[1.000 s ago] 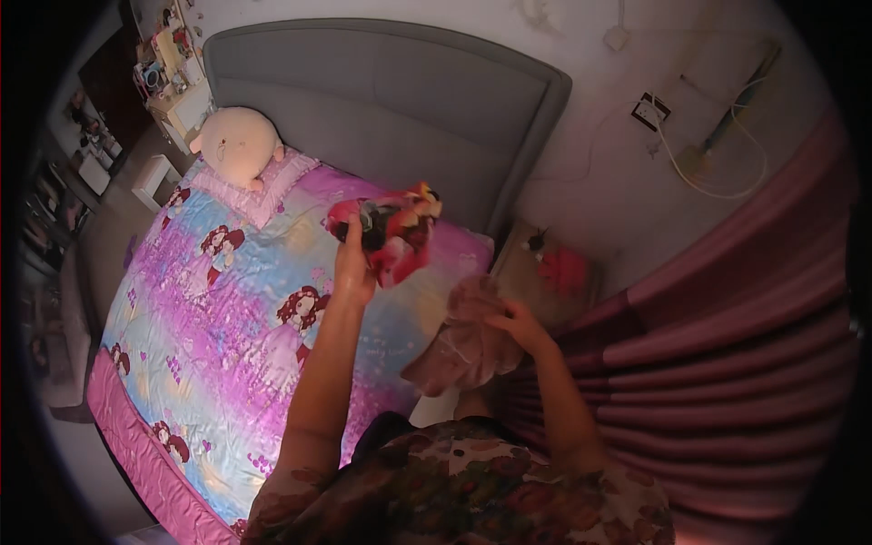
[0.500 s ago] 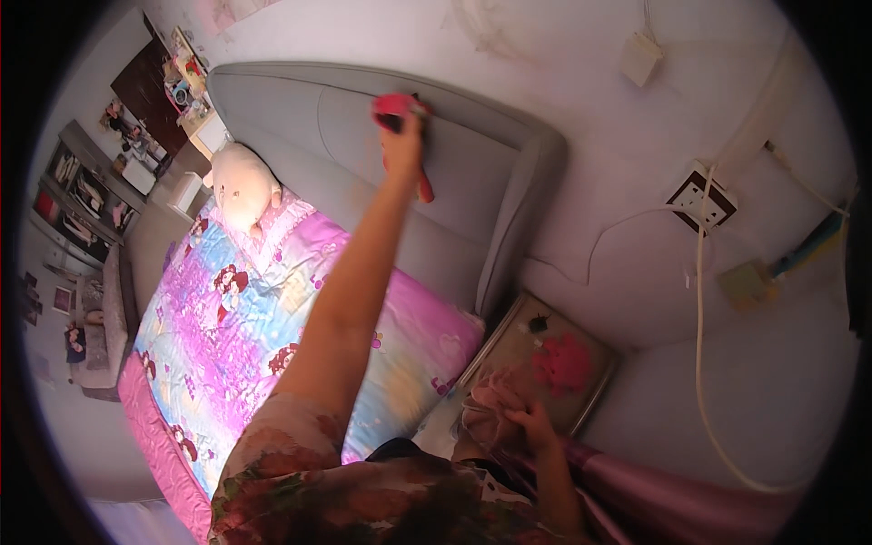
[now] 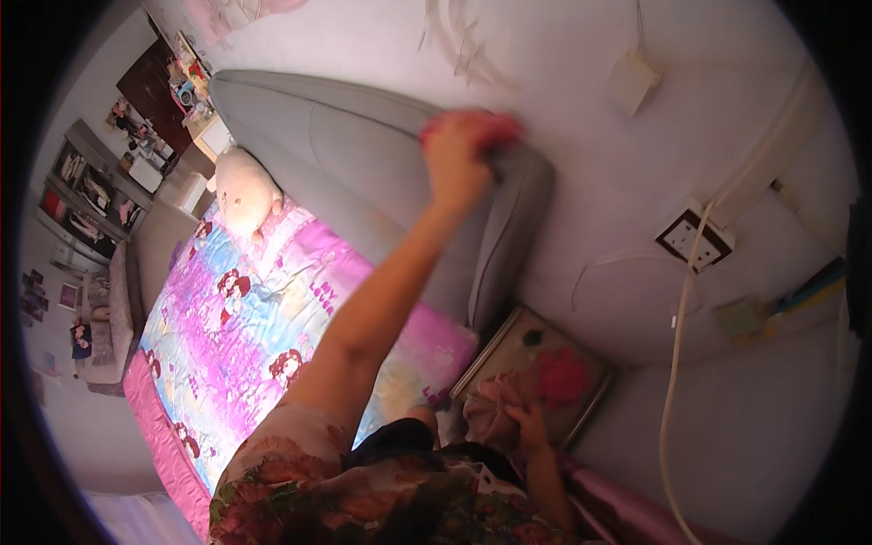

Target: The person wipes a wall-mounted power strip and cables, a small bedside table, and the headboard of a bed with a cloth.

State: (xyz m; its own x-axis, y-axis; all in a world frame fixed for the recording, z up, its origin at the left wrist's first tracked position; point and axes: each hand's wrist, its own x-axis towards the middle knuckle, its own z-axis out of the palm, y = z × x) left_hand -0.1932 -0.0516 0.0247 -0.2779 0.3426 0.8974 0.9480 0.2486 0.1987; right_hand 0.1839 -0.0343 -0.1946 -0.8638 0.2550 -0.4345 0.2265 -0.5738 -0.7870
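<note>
My left hand (image 3: 459, 159) reaches out to the grey padded headboard (image 3: 363, 136). Its fingers are closed on a red cloth (image 3: 495, 130), pressed at the headboard's top near its right corner; motion blurs both. Lower right, my right hand (image 3: 527, 420) grips a bunched pale pink cloth (image 3: 490, 409) above the bedside table (image 3: 498, 350). On that tabletop lies a bright pink crumpled thing (image 3: 561, 377), with a small dark object (image 3: 532, 337) beside it.
The bed has a bright printed quilt (image 3: 232, 350) and a pale plush toy (image 3: 245, 193) against the headboard. On the right wall are a socket panel (image 3: 695, 240) and a hanging white cable (image 3: 677, 363). A sofa (image 3: 118, 318) stands far left.
My left hand has moved right along the headboard with the red cloth, toward the corner. My right hand has barely shifted and still holds the pale pink cloth.
</note>
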